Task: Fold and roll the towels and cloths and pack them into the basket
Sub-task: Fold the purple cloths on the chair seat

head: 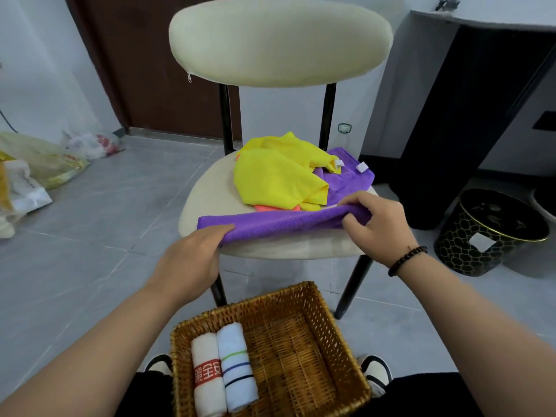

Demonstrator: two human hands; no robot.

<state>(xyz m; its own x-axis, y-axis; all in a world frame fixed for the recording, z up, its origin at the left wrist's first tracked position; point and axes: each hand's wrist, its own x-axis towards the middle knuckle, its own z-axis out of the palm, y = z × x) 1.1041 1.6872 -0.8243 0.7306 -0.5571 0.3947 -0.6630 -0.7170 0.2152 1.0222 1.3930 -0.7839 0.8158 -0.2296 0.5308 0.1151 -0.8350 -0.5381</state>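
While both hands work the same cloth on the chair seat, here's how it all sits:

Left hand (pixel 192 254): fingers curled over the near-left end of the purple cloth (pixel 279 222), gripping it at the seat's front edge.

Right hand (pixel 373 227): pinching the other end of that purple cloth, thumb under and fingers over the folded edge; there's a dark bead bracelet (pixel 407 260) on the wrist.

Purple cloth: stretched as a long folded band between the two hands, lying across the front of the chair (pixel 210 188).

Yellow cloth (pixel 276 176): crumpled heap just beyond the right hand, on the seat, partly over more purple fabric. A bit of orange cloth (pixel 264 208) peeks out under it.

Basket (pixel 328 314): wicker, on the floor, nearer the person than both hands, between the feet.

Rolled towels: two side by side, touching, against the basket wall on the left hand's side — white towel with red print (pixel 207 374) and white towel with stripes (pixel 237 365).

Black bin (pixel 481 236): on the floor out past the right hand.

Plastic bags (pixel 39 164): on the floor far off past the left hand.
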